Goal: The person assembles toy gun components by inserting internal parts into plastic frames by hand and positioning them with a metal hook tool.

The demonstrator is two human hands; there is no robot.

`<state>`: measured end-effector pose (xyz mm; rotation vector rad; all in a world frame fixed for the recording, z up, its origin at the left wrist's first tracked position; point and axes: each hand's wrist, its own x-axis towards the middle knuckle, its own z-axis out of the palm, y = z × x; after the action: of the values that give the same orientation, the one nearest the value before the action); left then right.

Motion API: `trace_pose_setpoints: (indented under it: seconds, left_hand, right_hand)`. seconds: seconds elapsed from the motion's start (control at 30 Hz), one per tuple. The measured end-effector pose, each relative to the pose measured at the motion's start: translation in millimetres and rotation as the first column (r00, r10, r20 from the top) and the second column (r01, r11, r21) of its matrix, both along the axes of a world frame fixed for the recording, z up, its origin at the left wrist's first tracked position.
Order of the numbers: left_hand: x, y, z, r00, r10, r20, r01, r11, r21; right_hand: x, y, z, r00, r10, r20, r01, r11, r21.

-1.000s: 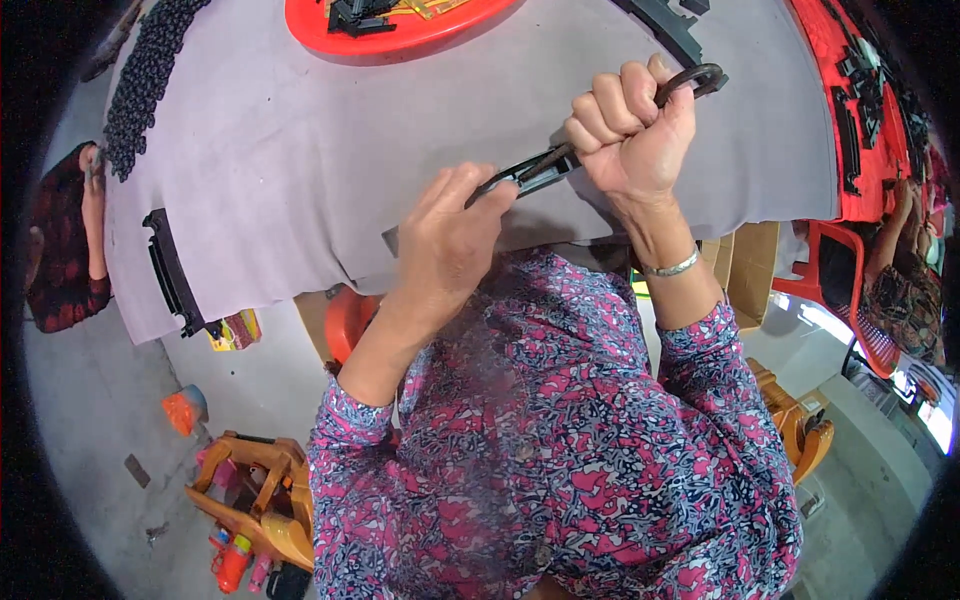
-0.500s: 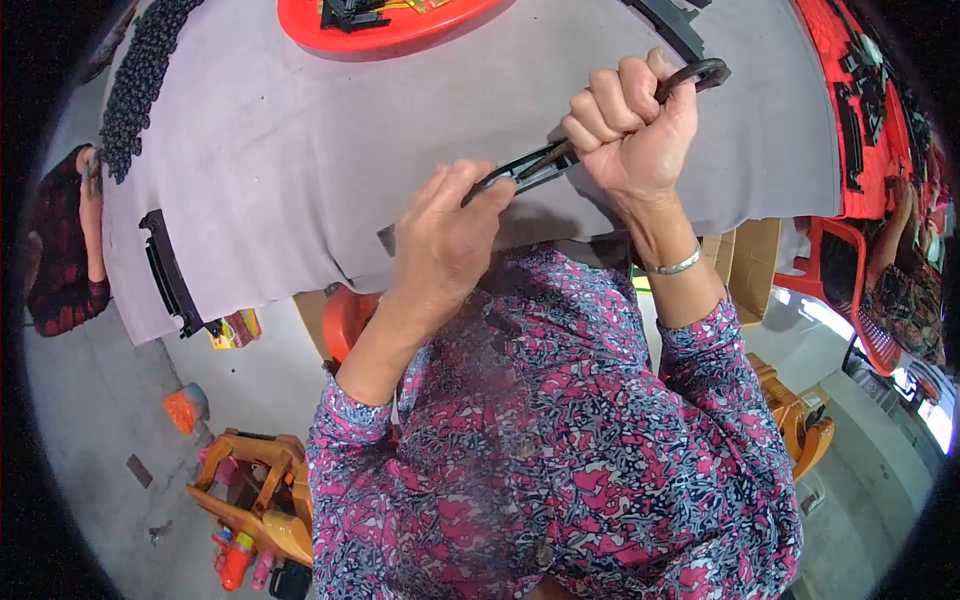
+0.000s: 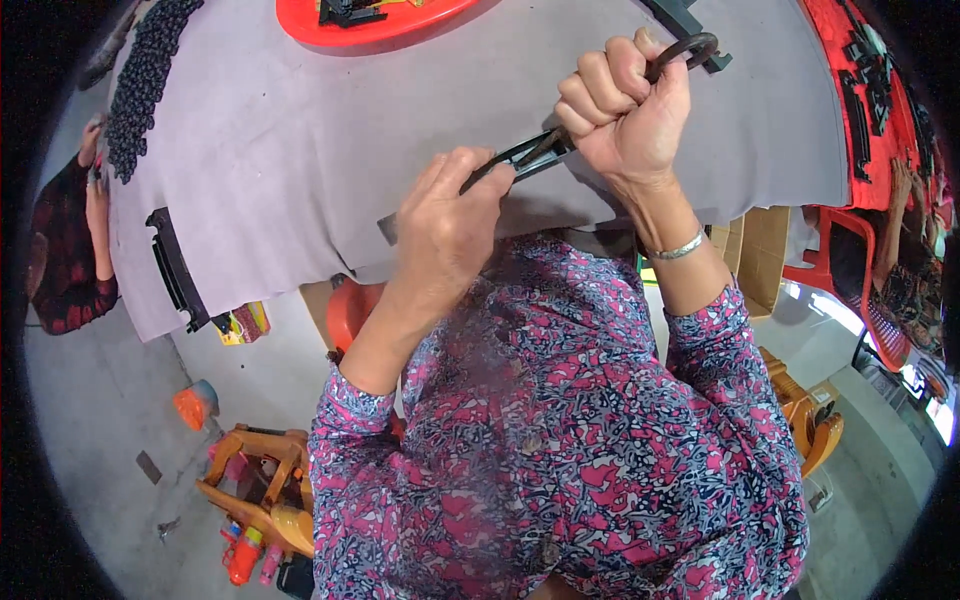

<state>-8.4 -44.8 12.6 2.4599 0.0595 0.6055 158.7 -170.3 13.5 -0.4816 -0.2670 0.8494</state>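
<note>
My right hand [image 3: 625, 115] is closed around a pair of dark metal scissors [image 3: 703, 44]; one looped handle sticks out past the thumb. Their blades point left, lying along a long black plastic part [image 3: 528, 158]. My left hand [image 3: 442, 225] pinches this part between thumb and fingers, and its grey end shows beyond the palm. The exact spot where the blades meet the part is partly covered by my fingers. Both hands are just above the grey cloth-covered table [image 3: 300, 150], near its front edge.
A red tray [image 3: 400, 40] with black pieces stands at the far side. Small black pieces [image 3: 150, 75] are heaped at the far left. More long black parts lie at left [image 3: 174, 272] and far right [image 3: 682, 22]. Other people sit at both sides.
My right hand and the scissors have shifted slightly left and away from me. The left hand keeps its hold on the part. The view has tilted a little.
</note>
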Motion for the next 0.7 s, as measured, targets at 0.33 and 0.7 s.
trace_pose_setpoints:
  seconds: [0.33, 0.7]
  left_hand:
    - [3, -4, 0, 0.998, 0.05, 0.039, -0.053, 0.995, 0.081]
    - [-4, 1, 5, 0.997, 0.059, -0.045, -0.059, 0.998, -0.005]
  right_hand:
    - [23, -18, 18, 0.994, 0.101, -0.031, -0.098, 0.993, 0.068]
    - [-50, -22, 45, 0.176, 0.524, 0.833, 0.576, 0.631, -0.519]
